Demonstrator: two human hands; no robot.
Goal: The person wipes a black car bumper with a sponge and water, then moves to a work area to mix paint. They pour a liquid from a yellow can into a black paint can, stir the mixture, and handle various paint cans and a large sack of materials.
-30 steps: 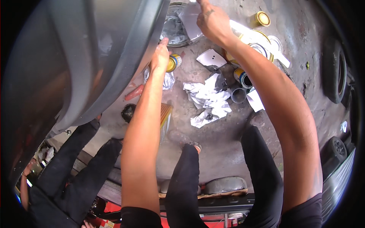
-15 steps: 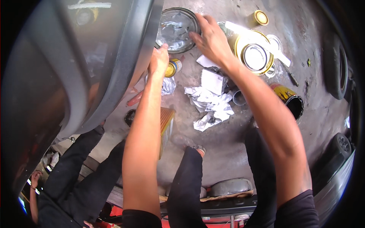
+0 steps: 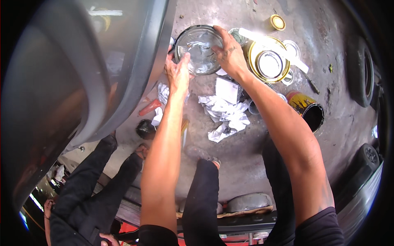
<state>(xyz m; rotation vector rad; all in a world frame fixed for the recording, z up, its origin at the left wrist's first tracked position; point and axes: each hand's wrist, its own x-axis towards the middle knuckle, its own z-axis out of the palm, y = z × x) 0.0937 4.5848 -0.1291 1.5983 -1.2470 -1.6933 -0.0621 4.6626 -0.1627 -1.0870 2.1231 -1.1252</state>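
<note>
My left hand (image 3: 177,71) and my right hand (image 3: 227,53) grip a round lid or shallow tray (image 3: 198,53) from opposite sides; its dark rim surrounds a shiny, smeared surface. It is beside the edge of a large grey body panel (image 3: 158,45). To its right stand a wide yellow-rimmed can (image 3: 252,58) with round items on it and a long white strip (image 3: 303,67) lying across. Below the lid lie crumpled white paper (image 3: 230,119) and a folded white sheet (image 3: 225,89). A red elongated item (image 3: 150,107) and a dark round container (image 3: 145,128) lie near my left forearm.
A co-worker's black-clad legs (image 3: 84,180) and hand (image 3: 110,239) are at lower left. A small gold can (image 3: 277,22), a stained yellow can (image 3: 301,102) and a thin tool (image 3: 313,84) are on the right. Tyres (image 3: 360,74) line the right edge, wheel-like shapes (image 3: 248,201) the bottom.
The lid has moved down and to the right. My left hand has shifted right onto its edge. The clear sheet by my right hand earlier is gone from there; that hand now grips the rim.
</note>
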